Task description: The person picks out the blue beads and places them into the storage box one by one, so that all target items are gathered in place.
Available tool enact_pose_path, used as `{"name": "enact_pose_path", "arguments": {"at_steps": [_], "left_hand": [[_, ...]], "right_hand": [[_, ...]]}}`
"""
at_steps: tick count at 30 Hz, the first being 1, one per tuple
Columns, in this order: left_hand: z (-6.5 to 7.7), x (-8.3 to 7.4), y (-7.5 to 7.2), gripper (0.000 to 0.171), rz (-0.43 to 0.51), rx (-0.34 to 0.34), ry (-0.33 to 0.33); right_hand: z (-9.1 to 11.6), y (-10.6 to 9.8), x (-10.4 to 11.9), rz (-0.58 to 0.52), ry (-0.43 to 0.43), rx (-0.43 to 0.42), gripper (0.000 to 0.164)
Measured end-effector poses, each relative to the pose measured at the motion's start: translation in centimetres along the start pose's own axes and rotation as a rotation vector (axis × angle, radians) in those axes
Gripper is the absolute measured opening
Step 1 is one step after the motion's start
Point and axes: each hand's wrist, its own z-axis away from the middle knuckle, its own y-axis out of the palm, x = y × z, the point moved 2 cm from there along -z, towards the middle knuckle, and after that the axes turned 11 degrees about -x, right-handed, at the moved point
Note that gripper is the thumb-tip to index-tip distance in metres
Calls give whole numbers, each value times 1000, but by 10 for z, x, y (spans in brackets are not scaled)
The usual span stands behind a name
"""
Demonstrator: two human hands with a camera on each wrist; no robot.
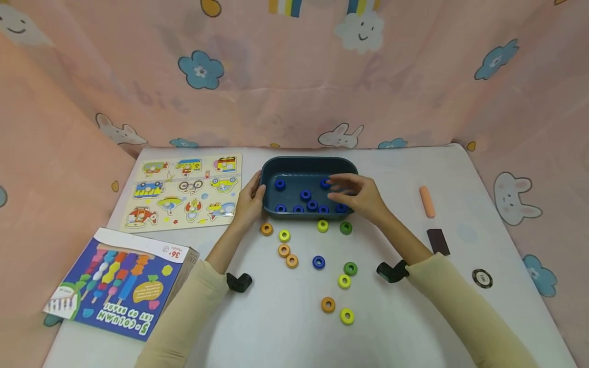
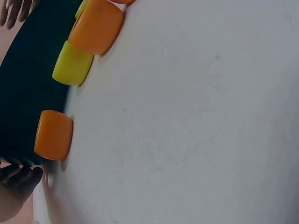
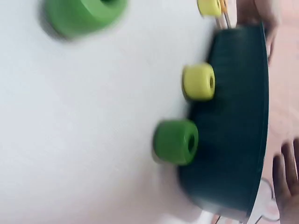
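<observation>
A dark teal tray (image 1: 309, 162) stands mid-table with several blue rings (image 1: 306, 194) in it. My left hand (image 1: 254, 194) grips the tray's left wall, thumb inside the rim; in the left wrist view its fingertips (image 2: 18, 179) lie against the tray (image 2: 28, 93). My right hand (image 1: 342, 188) hovers over the tray's right part with fingers stretched out and nothing seen in them, near a blue ring (image 1: 325, 183). Orange (image 1: 266, 229), yellow (image 1: 322, 225), green (image 1: 345, 228) and one blue ring (image 1: 318, 262) lie scattered in front of the tray. The right wrist view shows a green ring (image 3: 175, 142) and a yellow ring (image 3: 198, 81) beside the tray wall (image 3: 238, 116).
A wooden vehicle puzzle board (image 1: 184, 191) lies at the left, and a blue toy box (image 1: 121, 286) at the front left. At the right lie an orange cylinder (image 1: 427, 201), a dark brown block (image 1: 437, 241) and a black round chip (image 1: 481, 278). Pink printed cloth walls the table on three sides.
</observation>
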Motion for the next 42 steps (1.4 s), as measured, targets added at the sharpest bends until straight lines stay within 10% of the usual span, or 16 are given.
{"name": "enact_pose_path", "arguments": {"at_steps": [6,21,42], "left_hand": [[-6,14,1,47,-12,-19,15],[-6,15,3,47,-17,-28,3],[-7,15,1,47,-34,-30,-3]], "right_hand": [[34,16,3,-51,37,200,36],[92,43,-58,84,165,338,40],[77,37,-50,109,119,301,35]]}}
